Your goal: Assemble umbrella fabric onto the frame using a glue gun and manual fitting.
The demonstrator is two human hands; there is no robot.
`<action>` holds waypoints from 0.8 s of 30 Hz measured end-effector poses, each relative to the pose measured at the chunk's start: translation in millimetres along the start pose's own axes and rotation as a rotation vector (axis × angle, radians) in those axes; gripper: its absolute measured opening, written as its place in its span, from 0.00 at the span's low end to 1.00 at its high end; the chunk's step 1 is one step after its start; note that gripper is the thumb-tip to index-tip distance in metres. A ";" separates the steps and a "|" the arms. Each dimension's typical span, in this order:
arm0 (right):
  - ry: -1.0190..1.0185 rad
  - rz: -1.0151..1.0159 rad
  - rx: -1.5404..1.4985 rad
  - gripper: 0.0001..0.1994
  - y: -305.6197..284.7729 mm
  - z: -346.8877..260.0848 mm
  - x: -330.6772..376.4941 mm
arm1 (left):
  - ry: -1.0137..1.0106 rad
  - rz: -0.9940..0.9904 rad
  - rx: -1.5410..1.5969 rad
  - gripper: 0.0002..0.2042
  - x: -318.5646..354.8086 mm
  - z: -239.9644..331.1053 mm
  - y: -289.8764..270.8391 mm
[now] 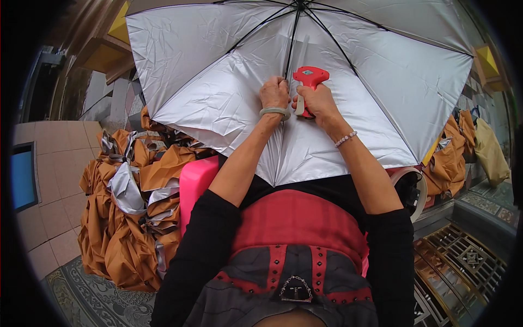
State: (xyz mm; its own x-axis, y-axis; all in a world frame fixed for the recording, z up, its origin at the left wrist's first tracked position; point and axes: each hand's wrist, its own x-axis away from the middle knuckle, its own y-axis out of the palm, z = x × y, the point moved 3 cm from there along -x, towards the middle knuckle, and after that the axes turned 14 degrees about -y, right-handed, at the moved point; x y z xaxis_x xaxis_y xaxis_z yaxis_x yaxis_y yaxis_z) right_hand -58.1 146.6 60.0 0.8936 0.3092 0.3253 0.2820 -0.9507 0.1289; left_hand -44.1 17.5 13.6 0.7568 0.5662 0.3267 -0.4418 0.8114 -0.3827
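An open umbrella with a silver lining (pixel 218 103) spreads across my lap, its inside facing me and its thin black ribs meeting at the top. My left hand (pixel 275 94) is closed around a black rib (pixel 293 46) at the middle seam, pinching there; the fingertips are partly hidden. Just to its right, my right hand (pixel 321 103) grips a red tagging gun (pixel 311 76) with a pale trigger, its head close to the left hand's fingers and the rib. Whether its needle touches the fabric I cannot tell.
Orange-brown umbrellas with silver linings (pixel 128 212) lie in a heap at left, and more brown cloth (pixel 449 158) hangs at right. A pink plastic chair (pixel 192 182) is beside my left arm. At lower right is a metal grille (pixel 463 256); a beige bag (pixel 490 152) stands beyond.
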 end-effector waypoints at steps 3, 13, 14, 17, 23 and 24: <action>0.020 -0.013 -0.044 0.12 2.1 3.5 3.6 | -0.004 -0.017 0.016 0.09 -4.8 -4.3 0.8; 0.146 -0.130 -0.496 0.14 -12.7 13.9 0.0 | 0.135 0.077 -0.172 0.11 -11.5 -11.9 1.3; 0.145 -0.145 -0.507 0.14 -13.7 14.4 -0.8 | 0.129 0.055 -0.154 0.11 -12.2 -13.1 1.6; 0.138 -0.168 -0.530 0.15 -18.9 16.3 -2.0 | 0.121 0.004 -0.121 0.11 -14.9 -15.9 1.7; 0.135 -0.192 -0.532 0.14 -16.5 17.3 -3.0 | 0.066 -0.061 -0.035 0.11 -16.5 -16.1 -1.2; 0.133 -0.199 -0.528 0.14 -16.4 17.6 -3.4 | 0.055 -0.070 -0.020 0.11 -15.0 -14.0 -1.4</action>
State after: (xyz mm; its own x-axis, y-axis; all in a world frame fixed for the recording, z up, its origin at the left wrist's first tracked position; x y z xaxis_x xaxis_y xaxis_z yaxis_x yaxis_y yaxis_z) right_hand -59.6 160.7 40.3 0.7800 0.5138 0.3572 0.1977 -0.7439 0.6384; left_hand -48.0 5.9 -2.8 0.8113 0.4985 0.3054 -0.3772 0.8454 -0.3781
